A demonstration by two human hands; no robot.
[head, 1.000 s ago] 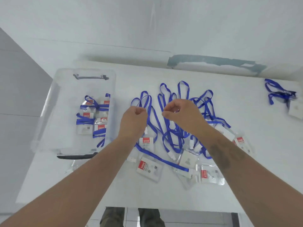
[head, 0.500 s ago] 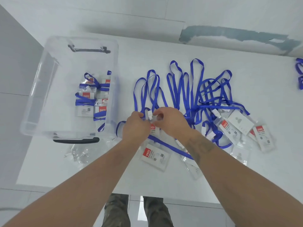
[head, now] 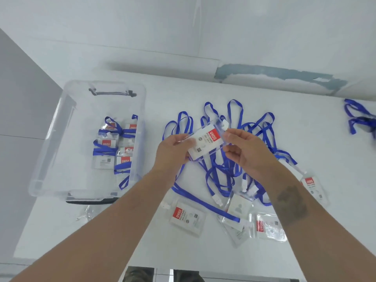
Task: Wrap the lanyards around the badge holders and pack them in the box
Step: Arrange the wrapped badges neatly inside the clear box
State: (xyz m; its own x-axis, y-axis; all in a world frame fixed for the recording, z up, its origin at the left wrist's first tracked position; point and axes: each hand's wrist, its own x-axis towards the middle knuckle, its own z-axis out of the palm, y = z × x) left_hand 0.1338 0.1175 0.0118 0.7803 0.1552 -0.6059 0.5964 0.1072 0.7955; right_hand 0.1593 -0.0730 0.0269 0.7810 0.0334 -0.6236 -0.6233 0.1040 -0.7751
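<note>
- Change since half a second ago: we have lifted one badge holder point(head: 205, 142) off the tabletop point(head: 305, 123); it was low between our hands and now sits raised and tilted, clip end toward the far edge.
- Grip, left hand point(head: 173, 148): fingers pinch the holder's near-left end.
- Grip, right hand point(head: 241, 148): fingers and thumb pinch its right side near the clip.
- Location: above the lanyards point(head: 223, 165) at mid-tabletop; clear box point(head: 48, 143) at the left edge, wrapped sets inside.
- Risk, our judgement: its strap trails into the tangle below; pulling up may drag neighbouring holders toward the near edge, or snag.
- Pose: both forearms reach forward, converging, wrists level.
</note>
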